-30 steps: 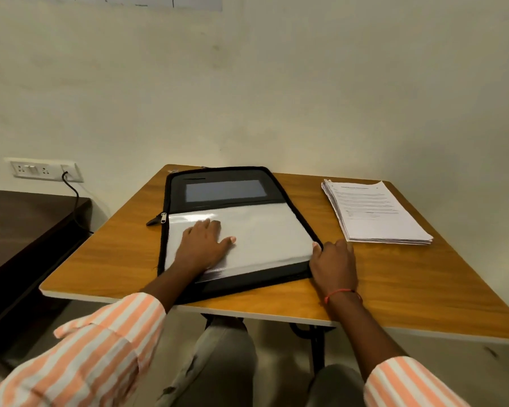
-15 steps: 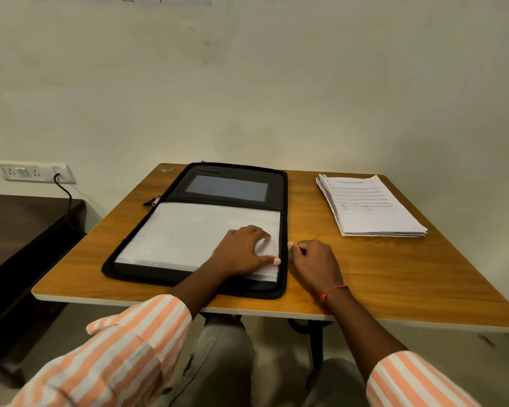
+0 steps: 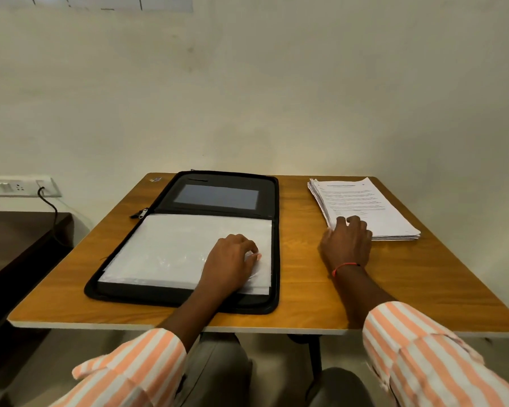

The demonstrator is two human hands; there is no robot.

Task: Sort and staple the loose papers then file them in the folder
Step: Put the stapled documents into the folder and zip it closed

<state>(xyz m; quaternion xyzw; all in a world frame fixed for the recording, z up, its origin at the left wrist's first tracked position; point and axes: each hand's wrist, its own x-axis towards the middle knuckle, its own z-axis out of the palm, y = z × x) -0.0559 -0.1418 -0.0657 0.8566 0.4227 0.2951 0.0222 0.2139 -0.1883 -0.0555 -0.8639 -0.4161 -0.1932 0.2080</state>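
Black zip folder (image 3: 218, 198) lies flat and open in the middle of the wooden desk (image 3: 394, 289), the lid half toward the wall with a greyish window panel in it, the near half filled with a pile of white sheets in shiny clear sleeves (image 3: 174, 248). The left hand (image 3: 231, 259) sits on the lower right part of those sleeves, fingers bent with the tips down on the plastic. Honestly can't tell if it's pinching a sleeve or just pressing on it. The right hand (image 3: 347, 242) is over at the right of the frame, well apart from the folder, fingers lying relaxed on the near left corner of the stack of printed papers (image 3: 373, 207), thumb beside the stack's left edge, nothing lifted off the pile. That stack sits in the upper right part of the desk, a bit fanned along its left side. There's a red thread band (image 3: 346, 266) on the right wrist. At the left edge of the frame, a wall socket (image 3: 15, 186) has a black cable (image 3: 52, 212) running down beside a dark table (image 3: 18, 245).
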